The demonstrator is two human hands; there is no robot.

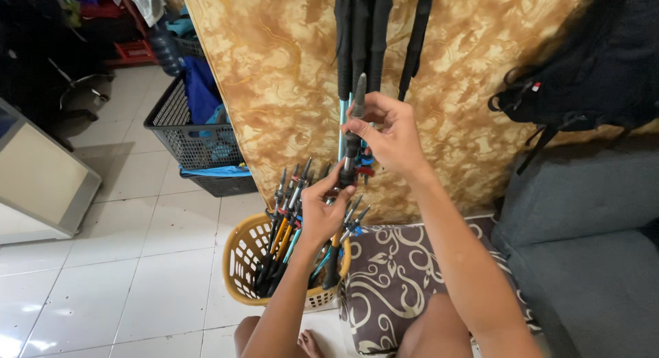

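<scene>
Basket (241, 262) (poles (285, 221) inside) below hands (384, 135)

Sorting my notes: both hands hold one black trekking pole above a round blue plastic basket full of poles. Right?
Not quite. In the head view the round plastic basket is yellow, not blue. Both the left hand and right hand do hold one black trekking pole.

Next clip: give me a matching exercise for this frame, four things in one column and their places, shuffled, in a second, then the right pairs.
Things:
1. round yellow woven plastic basket
2. dark grey slatted plastic crate
3. black fabric backpack
4. brown cushion with white swirl pattern

Places:
A. upper right, leaning above the grey seat
B. on the white tiled floor, full of folded trekking poles
C. left of the gold patterned mattress, holding blue cloth
D. beside the basket, under the person's right forearm

Pairs: 1-B, 2-C, 3-A, 4-D
</scene>
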